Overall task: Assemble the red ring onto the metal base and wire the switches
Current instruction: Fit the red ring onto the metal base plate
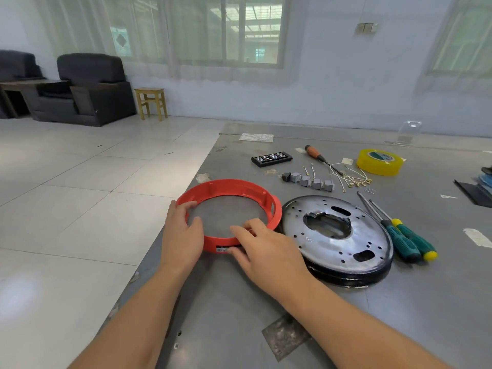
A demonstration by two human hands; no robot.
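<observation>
The red ring lies flat on the grey table, near its left edge. My left hand grips the ring's near left rim, fingers curled over the top and thumb inside. My right hand holds the near rim, fingers over the top edge and thumb against the outer wall by a small label. The round metal base, with several holes and cut-outs, lies just right of the ring. Several grey switches sit in a row behind it, beside loose white wires with brass terminals.
Two green-handled screwdrivers lie right of the base. Farther back are an orange-handled screwdriver, a black bit case, a yellow tape roll and small screws. The table's left edge drops to a tiled floor.
</observation>
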